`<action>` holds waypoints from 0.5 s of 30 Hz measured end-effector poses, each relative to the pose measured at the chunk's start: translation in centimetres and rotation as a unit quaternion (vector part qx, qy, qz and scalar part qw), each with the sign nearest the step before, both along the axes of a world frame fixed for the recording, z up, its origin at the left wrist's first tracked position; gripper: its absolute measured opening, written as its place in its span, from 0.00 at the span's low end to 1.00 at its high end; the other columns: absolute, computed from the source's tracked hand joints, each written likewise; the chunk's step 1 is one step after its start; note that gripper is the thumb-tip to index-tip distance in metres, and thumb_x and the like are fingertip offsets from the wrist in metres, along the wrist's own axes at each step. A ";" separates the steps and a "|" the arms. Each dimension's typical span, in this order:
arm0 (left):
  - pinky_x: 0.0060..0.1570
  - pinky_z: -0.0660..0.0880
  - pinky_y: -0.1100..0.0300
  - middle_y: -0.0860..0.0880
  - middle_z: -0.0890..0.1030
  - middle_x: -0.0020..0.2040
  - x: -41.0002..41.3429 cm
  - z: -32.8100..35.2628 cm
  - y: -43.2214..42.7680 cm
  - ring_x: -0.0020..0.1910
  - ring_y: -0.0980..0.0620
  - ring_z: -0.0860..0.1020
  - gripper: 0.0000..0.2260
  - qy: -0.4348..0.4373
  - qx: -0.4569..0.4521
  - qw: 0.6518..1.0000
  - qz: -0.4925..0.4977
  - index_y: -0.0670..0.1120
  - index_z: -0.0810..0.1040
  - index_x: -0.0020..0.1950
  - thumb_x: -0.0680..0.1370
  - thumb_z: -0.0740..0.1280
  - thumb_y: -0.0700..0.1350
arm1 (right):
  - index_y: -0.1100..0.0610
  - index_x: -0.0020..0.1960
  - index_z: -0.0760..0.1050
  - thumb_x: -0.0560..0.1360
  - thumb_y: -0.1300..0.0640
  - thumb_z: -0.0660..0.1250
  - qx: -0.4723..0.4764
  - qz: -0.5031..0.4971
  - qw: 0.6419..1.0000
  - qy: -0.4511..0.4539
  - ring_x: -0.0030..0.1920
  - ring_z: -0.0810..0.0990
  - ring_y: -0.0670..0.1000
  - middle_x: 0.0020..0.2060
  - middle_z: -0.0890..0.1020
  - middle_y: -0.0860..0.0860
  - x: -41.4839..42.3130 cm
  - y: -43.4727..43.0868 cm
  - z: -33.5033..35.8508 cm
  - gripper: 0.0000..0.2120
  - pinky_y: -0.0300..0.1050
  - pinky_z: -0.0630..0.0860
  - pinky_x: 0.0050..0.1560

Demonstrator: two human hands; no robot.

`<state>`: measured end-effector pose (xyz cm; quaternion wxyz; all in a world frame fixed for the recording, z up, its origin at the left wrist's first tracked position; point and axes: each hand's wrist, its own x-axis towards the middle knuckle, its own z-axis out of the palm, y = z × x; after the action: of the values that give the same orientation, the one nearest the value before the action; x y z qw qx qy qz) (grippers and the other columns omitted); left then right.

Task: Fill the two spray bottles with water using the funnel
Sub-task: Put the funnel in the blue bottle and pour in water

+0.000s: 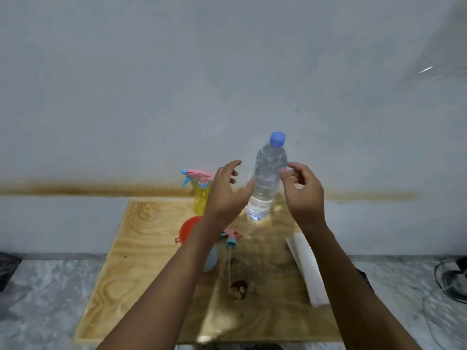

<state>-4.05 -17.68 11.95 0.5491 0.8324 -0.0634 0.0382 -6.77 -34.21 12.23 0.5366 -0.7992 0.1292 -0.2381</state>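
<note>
Plywood forms the board on which everything is set. Near its far edge a clear water bottle with a blue cap is stood, leaning slightly. Clear water is seen inside, though its level cannot be read. The bottle is flanked by both hands. The left hand is held wide, fingers spread, with the thumb tip at the bottle's side. The right hand is loosely curled, fingertips at the opposite side. Whether either hand touches the bottle cannot be told, and nothing is gripped.

Behind the left hand a yellow spray bottle is stood upright with a pink-and-blue trigger head fitted; its contents cannot be judged. A red funnel is laid nearer, partly hidden by the left forearm. A light blue bottle is glimpsed beside that forearm. A loose trigger head lies on the board next to it, dip tube trailing. A white folded sheet is laid at the right.
</note>
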 end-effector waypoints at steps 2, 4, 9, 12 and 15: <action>0.64 0.71 0.57 0.48 0.69 0.69 1.6 -0.8 -2.7 0.66 0.51 0.71 0.37 0.067 0.000 0.997 -0.033 0.50 0.62 0.78 0.73 0.76 0.50 | 0.53 0.64 0.75 0.77 0.46 0.69 -0.012 0.012 0.999 0.040 0.51 0.79 0.45 0.52 0.81 0.48 1.7 -1.5 0.9 0.19 0.40 0.77 0.55; 0.68 0.68 0.54 0.46 0.66 0.74 3.3 -2.2 -4.8 0.73 0.49 0.67 0.44 0.116 0.008 0.992 -0.046 0.48 0.57 0.80 0.70 0.78 0.51 | 0.53 0.69 0.72 0.76 0.45 0.70 -0.020 0.037 0.996 0.075 0.59 0.77 0.48 0.59 0.79 0.49 3.2 -2.4 1.3 0.25 0.43 0.75 0.61; 0.60 0.79 0.55 0.55 0.80 0.61 6.2 -4.7 -7.5 0.60 0.56 0.79 0.36 0.073 -0.052 0.995 -0.034 0.55 0.72 0.67 0.63 0.81 0.59 | 0.52 0.69 0.72 0.74 0.46 0.73 -0.015 0.085 0.994 0.061 0.63 0.77 0.46 0.64 0.78 0.47 5.9 -3.0 0.9 0.27 0.45 0.75 0.64; 0.51 0.77 0.70 0.53 0.80 0.60 6.8 -4.9 -7.8 0.56 0.57 0.80 0.33 0.029 -0.070 0.997 -0.027 0.51 0.72 0.67 0.66 0.82 0.51 | 0.50 0.63 0.76 0.74 0.49 0.73 0.001 0.105 0.994 0.023 0.58 0.80 0.43 0.57 0.82 0.43 7.1 -3.0 1.1 0.19 0.45 0.79 0.60; 0.49 0.78 0.68 0.53 0.82 0.57 7.3 -5.1 -7.7 0.53 0.57 0.81 0.30 0.009 -0.068 0.997 -0.019 0.50 0.74 0.66 0.67 0.82 0.49 | 0.51 0.59 0.78 0.74 0.50 0.74 0.002 0.102 0.995 0.012 0.54 0.82 0.44 0.52 0.83 0.44 7.9 -2.9 1.3 0.16 0.46 0.80 0.57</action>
<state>3.28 -25.35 6.89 0.6054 0.7924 -0.0714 0.0241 1.13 -37.15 13.52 0.5582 -0.8098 0.0545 -0.1721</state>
